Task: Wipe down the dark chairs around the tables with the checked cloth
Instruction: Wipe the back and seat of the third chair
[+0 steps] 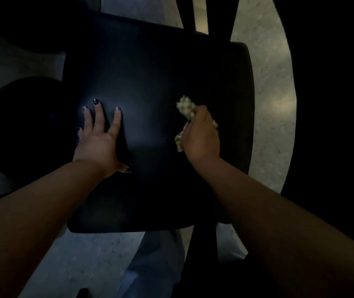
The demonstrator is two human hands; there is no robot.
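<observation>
1. Looking straight down on a dark chair seat [150,82] that fills the centre of the frame; dim light, faint sheen mid-seat.
2. Left hand [98,138] lies flat on the seat at centre left, fingers straight and spread wide, palm down, holding nothing. Dark polish on the nails.
3. Thumb of that hand tucks back toward the lower edge of the palm, tip touching the seat.
4. Right hand [200,136] sits at centre right of the frame, fingers curled tight round a bunched checked cloth [185,107].
5. Cloth is pale with a green-ish check; one wad sticks out above the knuckles, another bit hangs out at the left of the fist, a small scrap shows at the right.
6. Cloth wad is on or just above the right part of the seat; contact cannot be told.
7. Both forearms come in from the lower corners of the frame.
8. Speckled grey floor [266,93] shows at right and upper centre.
9. Round dark base [21,130] sits at left of the frame, beside the seat edge.
10. Pale trouser leg [158,259] shows below the seat's near edge, lower centre.
</observation>
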